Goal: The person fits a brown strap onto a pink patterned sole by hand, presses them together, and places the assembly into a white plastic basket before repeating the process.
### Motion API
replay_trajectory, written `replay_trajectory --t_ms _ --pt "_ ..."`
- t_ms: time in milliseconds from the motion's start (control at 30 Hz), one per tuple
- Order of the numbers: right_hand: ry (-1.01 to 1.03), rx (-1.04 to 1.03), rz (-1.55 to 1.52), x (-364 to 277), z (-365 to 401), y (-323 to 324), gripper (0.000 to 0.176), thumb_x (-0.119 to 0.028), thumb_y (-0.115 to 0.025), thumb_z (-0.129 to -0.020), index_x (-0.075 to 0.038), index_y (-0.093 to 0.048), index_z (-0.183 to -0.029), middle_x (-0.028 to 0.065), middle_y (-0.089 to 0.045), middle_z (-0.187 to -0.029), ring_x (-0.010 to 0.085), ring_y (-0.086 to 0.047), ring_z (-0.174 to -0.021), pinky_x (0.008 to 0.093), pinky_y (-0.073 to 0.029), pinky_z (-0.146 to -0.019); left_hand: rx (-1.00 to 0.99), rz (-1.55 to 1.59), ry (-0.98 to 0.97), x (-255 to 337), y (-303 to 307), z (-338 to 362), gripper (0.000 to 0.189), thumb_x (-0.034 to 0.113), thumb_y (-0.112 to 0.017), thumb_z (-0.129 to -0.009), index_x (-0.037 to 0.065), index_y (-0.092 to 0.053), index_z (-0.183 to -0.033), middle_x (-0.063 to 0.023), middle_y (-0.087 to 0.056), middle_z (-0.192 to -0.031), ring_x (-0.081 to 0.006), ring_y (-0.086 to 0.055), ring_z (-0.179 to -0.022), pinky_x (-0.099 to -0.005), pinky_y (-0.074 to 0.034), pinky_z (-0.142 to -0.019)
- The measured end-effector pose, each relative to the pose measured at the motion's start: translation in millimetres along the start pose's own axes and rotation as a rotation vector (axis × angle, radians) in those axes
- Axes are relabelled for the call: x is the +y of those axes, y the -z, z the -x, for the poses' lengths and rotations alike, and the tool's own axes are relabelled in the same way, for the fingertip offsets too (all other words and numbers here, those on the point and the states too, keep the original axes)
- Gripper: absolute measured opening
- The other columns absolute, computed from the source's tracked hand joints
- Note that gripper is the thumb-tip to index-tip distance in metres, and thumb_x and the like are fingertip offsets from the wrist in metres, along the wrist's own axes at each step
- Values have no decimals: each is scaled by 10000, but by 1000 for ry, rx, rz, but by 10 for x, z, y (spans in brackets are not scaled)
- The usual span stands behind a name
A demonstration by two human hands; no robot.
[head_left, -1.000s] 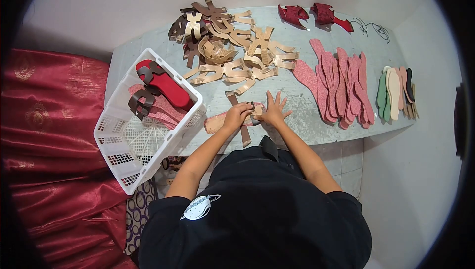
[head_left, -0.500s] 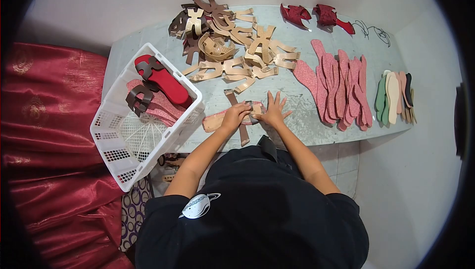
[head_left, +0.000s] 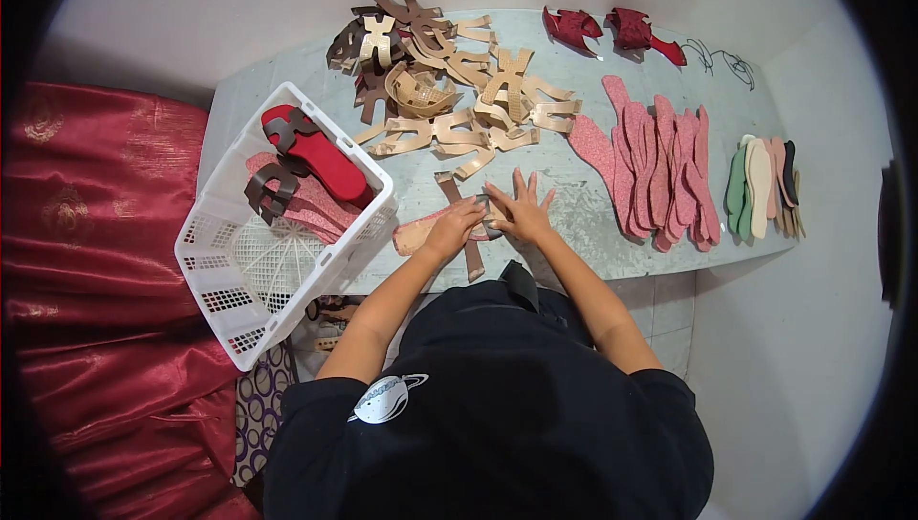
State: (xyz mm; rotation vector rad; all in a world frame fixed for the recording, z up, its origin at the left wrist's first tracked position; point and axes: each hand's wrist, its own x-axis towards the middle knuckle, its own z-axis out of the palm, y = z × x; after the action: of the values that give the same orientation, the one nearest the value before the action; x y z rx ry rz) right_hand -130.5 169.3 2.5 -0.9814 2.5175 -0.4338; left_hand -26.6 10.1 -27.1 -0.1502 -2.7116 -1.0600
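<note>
A pink shoe insole (head_left: 413,236) lies on the table with its pale underside up. A brown upper strap (head_left: 474,262) crosses beneath it, its ends sticking out above and below, and a dark strap end is folded over near the toe. My left hand (head_left: 457,226) presses down on the insole, its fingers held together and bent over the folded strap. Close to its fingertips, my right hand (head_left: 523,212) has its fingers spread, the thumb and a fingertip touching the toe end. My hands partly cover the strap there.
A white plastic basket (head_left: 335,262) at the left holds red and pink sandals. Beige and brown uppers (head_left: 449,128) are piled at the back. Pink insoles (head_left: 660,176) and multicoloured soles (head_left: 758,185) lie to the right. Two red uppers (head_left: 572,31) sit behind.
My right hand has shifted slightly left, and its fingertips are now closer to my left hand over the toe end. My left hand has hardly moved.
</note>
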Motion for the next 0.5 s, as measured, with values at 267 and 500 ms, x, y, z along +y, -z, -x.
replay_trajectory --t_ms 267,500 --pt "86 -172 153 -1 -183 95 809 -465 -675 -629 -507 -203 -1284 137 6 -1436 428 25 -1292 722 -13 -888 15 26 49 110 -31 125 321 36 -535 -757 45 -567 -1076 -125 -532 -1136 -277 -474 -1094 -339 -406 -900" --pt "185 -246 214 10 -291 143 844 -470 -696 -598 -520 -200 -1278 136 1 -1436 430 20 -1291 727 -25 -883 -11 41 86 156 3 143 297 108 -551 -784 50 -572 -1074 -117 -537 -1138 -281 -498 -1063 -337 -406 -893"
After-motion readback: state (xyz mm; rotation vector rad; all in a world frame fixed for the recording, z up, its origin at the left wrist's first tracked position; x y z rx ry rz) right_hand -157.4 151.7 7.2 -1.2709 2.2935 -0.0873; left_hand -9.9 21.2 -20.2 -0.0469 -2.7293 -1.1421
